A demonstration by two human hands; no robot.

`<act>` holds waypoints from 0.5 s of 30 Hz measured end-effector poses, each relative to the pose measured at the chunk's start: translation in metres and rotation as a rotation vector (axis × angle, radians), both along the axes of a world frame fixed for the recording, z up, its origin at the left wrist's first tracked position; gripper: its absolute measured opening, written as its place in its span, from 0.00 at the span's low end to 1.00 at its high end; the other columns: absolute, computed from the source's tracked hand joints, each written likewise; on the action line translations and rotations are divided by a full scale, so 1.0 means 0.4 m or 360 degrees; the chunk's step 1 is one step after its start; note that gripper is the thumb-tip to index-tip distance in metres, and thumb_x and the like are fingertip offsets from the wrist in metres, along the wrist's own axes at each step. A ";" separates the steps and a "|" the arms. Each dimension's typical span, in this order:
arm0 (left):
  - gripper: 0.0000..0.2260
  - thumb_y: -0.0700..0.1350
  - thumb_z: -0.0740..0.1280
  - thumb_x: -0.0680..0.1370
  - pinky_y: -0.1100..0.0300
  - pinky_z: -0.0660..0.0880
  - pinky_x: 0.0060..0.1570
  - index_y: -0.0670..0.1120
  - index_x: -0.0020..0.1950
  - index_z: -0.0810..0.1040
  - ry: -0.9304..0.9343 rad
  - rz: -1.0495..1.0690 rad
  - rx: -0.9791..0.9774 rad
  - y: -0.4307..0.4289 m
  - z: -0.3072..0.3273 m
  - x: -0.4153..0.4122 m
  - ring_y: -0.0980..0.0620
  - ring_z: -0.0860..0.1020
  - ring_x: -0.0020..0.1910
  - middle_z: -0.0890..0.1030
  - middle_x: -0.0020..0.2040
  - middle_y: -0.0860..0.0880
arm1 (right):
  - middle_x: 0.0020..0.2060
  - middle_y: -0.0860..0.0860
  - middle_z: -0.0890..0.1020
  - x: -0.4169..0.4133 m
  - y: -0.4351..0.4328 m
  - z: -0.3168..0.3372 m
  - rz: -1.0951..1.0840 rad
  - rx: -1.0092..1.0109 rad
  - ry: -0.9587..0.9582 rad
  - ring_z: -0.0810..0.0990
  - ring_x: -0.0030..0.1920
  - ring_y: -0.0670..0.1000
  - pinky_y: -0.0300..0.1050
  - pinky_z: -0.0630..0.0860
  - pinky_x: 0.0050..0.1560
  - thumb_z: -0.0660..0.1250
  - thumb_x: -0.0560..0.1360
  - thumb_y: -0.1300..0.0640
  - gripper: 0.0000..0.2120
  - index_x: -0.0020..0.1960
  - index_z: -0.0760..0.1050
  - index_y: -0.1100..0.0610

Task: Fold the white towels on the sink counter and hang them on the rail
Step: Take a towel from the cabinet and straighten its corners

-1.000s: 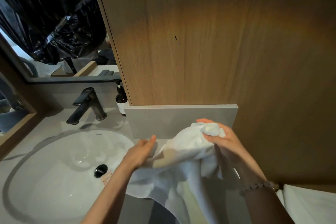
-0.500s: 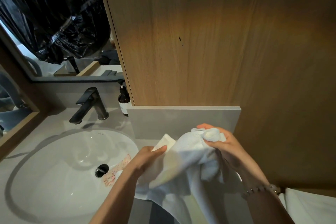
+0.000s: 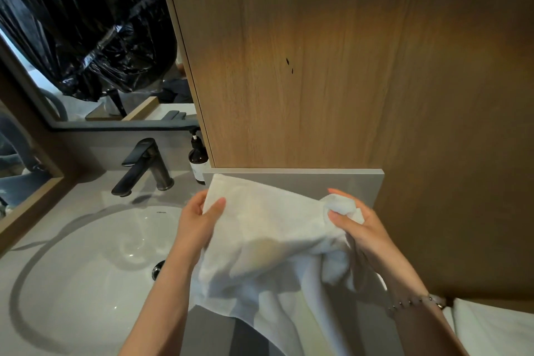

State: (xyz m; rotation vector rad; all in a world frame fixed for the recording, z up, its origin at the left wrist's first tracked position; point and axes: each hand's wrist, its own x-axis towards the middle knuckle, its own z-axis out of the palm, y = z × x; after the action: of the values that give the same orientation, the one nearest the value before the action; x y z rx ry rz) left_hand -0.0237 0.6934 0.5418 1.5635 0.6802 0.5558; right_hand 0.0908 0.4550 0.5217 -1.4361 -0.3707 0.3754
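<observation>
1. The left hand (image 3: 199,220) pinches the far-left corner of the white towel (image 3: 274,240). Its thumb (image 3: 217,204) lies flat on the near face and the other fingers are curled behind the cloth.
2. The right hand (image 3: 357,230) grips the towel's far-right end, with its fingers (image 3: 336,215) curled round a bunched wad of cloth.
3. The two hands are well apart at about the same height, and the towel's top edge runs between them, just in front of the grey upstand (image 3: 303,180).
4. From that edge the towel hangs down in loose creases above the counter (image 3: 208,332), to the right of the sink basin (image 3: 86,269).
5. A beaded bracelet (image 3: 413,302) sits on the right wrist.
6. A second white towel (image 3: 491,332) lies at the near right corner.
7. The drain (image 3: 158,269) shows in the basin beside the left forearm. A dark faucet (image 3: 144,167) stands at the basin's far side, with a brown pump bottle (image 3: 198,159) just to its right.
8. A wooden panel (image 3: 318,66) rises above the upstand. A mirror (image 3: 86,37) at far left reflects black plastic.
</observation>
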 end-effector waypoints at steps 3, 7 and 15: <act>0.05 0.43 0.64 0.79 0.69 0.71 0.28 0.47 0.44 0.77 0.0002 0.0148 0.0172 0.004 0.023 0.001 0.60 0.75 0.28 0.78 0.35 0.50 | 0.47 0.51 0.76 0.002 0.008 -0.013 -0.0321 -0.0056 0.0078 0.76 0.45 0.49 0.41 0.73 0.48 0.71 0.67 0.58 0.20 0.57 0.71 0.48; 0.10 0.46 0.64 0.78 0.64 0.69 0.33 0.49 0.37 0.75 0.0061 0.0302 0.0416 -0.003 0.016 0.005 0.55 0.73 0.32 0.77 0.33 0.52 | 0.36 0.53 0.68 0.000 0.021 -0.001 -0.0634 0.0327 0.0399 0.68 0.35 0.50 0.43 0.65 0.38 0.57 0.72 0.64 0.07 0.43 0.66 0.52; 0.07 0.44 0.62 0.77 0.60 0.64 0.36 0.45 0.43 0.78 0.0066 0.0657 0.0756 -0.030 0.005 0.006 0.54 0.73 0.34 0.78 0.35 0.52 | 0.42 0.55 0.76 -0.013 0.025 0.000 -0.0758 -0.0247 0.0284 0.73 0.43 0.55 0.48 0.68 0.46 0.62 0.68 0.53 0.04 0.40 0.71 0.53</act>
State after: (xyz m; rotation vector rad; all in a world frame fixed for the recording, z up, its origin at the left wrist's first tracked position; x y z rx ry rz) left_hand -0.0212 0.6815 0.5439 1.8856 0.9611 1.0528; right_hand 0.0854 0.4650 0.5216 -1.5746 0.1510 0.1433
